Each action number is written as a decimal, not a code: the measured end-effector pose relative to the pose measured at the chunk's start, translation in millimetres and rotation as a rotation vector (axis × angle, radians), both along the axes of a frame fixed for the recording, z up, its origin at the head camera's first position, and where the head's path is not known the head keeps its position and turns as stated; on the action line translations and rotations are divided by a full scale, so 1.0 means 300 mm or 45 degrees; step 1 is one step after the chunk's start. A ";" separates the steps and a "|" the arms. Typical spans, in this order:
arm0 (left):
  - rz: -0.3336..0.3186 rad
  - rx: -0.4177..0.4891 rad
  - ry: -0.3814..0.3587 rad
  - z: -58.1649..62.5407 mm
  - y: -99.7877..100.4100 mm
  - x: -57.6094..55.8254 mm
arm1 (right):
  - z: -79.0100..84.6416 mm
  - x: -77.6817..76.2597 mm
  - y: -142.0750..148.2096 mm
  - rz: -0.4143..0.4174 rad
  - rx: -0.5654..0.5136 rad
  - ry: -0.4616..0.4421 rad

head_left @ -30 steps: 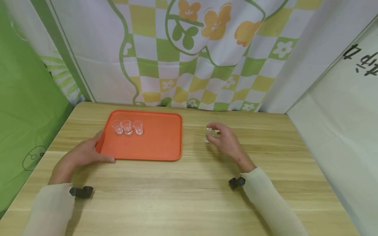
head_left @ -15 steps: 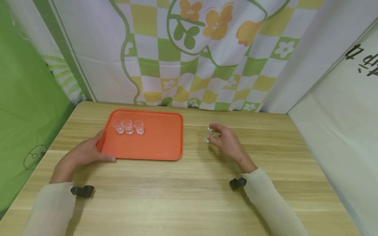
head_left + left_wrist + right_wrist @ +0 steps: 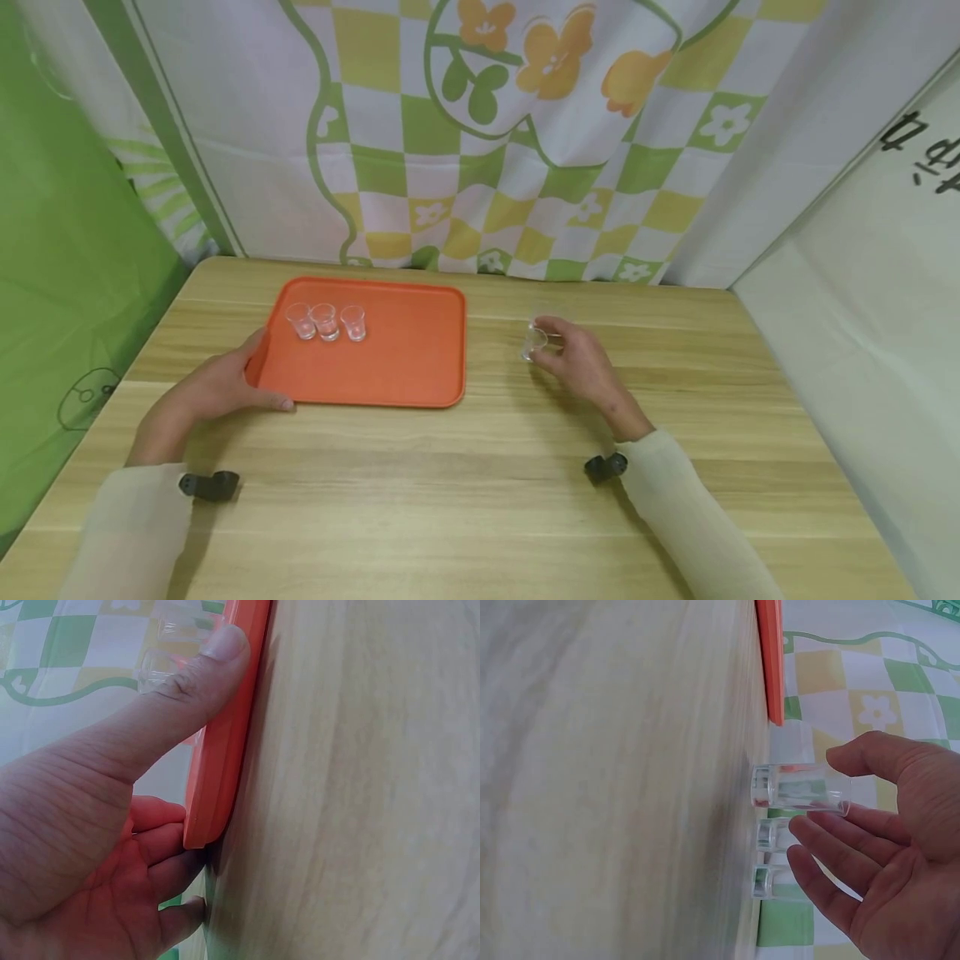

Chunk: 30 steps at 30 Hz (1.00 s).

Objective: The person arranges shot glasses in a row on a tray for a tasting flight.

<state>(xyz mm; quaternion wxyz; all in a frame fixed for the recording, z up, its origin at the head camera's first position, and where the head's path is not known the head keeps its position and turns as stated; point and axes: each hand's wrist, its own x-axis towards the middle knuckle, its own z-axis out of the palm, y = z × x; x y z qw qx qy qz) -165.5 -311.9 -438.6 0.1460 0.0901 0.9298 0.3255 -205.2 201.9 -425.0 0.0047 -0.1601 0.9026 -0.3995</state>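
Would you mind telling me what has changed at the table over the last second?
Very little: the right hand has shifted slightly rightward, its thumb and fingers still around the nearest glass off the tray; no lifting or letting go shows. The left hand still rests at the orange tray, its three small glasses unmoved.

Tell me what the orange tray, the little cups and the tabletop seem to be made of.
Tray: probably plastic, satin, with one even colour and smooth rounded corners. Cups: clear, glossy glass or hard plastic; the background shows through. Tabletop: wood or wood-look laminate, low sheen, with streaky grain.
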 end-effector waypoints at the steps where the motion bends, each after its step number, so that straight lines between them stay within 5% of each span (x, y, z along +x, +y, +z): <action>1: 0.001 0.002 0.000 -0.001 -0.001 0.000 | 0.000 0.001 0.000 0.000 -0.005 -0.003; 30: 0.010 -0.016 -0.008 0.003 -0.001 0.001 | -0.034 -0.011 -0.005 0.014 0.005 0.012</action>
